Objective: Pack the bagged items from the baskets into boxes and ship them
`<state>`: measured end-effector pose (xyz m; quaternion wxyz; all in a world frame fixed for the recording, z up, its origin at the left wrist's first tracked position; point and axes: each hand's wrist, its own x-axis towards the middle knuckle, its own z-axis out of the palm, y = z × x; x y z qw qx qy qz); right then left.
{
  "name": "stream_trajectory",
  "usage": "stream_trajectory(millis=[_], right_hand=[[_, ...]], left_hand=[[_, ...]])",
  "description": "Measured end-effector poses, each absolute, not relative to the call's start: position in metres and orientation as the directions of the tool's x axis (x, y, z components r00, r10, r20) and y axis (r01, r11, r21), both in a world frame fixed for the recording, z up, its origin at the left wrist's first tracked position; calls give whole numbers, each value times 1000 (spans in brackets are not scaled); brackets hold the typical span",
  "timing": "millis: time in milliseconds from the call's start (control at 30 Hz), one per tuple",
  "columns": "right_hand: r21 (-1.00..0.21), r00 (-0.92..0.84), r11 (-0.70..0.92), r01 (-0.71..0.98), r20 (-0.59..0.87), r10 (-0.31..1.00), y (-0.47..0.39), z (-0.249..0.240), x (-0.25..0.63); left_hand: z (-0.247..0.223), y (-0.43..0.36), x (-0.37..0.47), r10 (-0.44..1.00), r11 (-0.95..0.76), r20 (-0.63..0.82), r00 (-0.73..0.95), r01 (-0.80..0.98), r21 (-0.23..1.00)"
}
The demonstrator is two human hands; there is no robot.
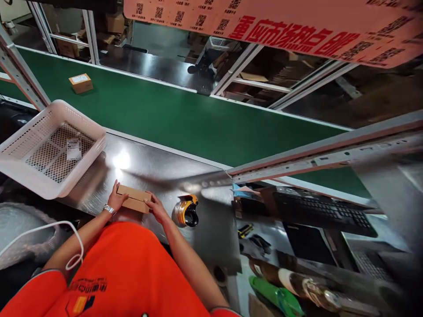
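A small brown cardboard box (pixel 134 198) is held between both hands near the front edge of the metal table (pixel 211 220). Its left end is gripped by my left hand (pixel 116 199), which has a metal watch band at the wrist. On the right end, the fingers of my right hand (pixel 156 207) are closed round the corner. To the right of the box a yellow and black tape dispenser (pixel 187 211) rests on the metal.
A white plastic basket (pixel 81 176) holding a label (pixel 73 149) stands at the left. Behind runs a green conveyor (pixel 158 119) with a small carton (pixel 81 83). Metal posts, a keyboard (pixel 327 211) and a green bottle (pixel 274 293) are on the right.
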<state>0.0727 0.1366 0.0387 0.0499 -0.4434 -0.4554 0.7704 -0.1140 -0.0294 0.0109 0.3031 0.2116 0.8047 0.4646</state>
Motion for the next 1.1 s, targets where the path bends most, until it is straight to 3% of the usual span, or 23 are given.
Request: stream_trajectory(millis=[167, 267, 367, 467, 533, 600, 700, 800, 933, 1000, 1100], right_hand=[[-781, -631, -499, 374, -609, 480, 140, 36, 76], [-841, -624, -335, 425, -540, 564, 143, 32, 91], [-836, -464, 6, 548, -299, 834, 150, 26, 130], [-638, -222, 168, 751, -4, 975, 161, 18, 178], [-536, -140, 129, 835, 20, 990, 169, 11, 201], [-504, -139, 69, 861, -103, 985, 177, 5, 212], [-519, -182, 25, 855, -255, 950, 189, 1, 211], [-578, -195, 8, 816, -263, 945, 198, 12, 200], [-866, -290, -203, 458, -361, 886, 190, 52, 175], [-898, -356, -333, 288, -423, 833, 174, 75, 155], [-898, -429, -383, 215, -439, 790, 142, 95, 116]], left_hand=[[23, -24, -112, 595, 479, -317, -739, 8, 878], [30, -21, -114, 608, 479, -320, -727, 14, 878], [35, -18, -117, 620, 483, -319, -717, 28, 875], [37, -15, -121, 645, 492, -319, -694, 58, 869], [38, -11, -124, 661, 486, -305, -685, 82, 870], [39, -8, -126, 670, 480, -292, -682, 99, 872], [40, -3, -129, 681, 477, -283, -675, 116, 871], [38, 0, -130, 691, 470, -270, -670, 134, 872], [32, 3, -128, 732, 442, -241, -637, 176, 880], [30, 7, -125, 743, 438, -247, -622, 173, 882], [31, 13, -118, 744, 436, -267, -612, 142, 889]])
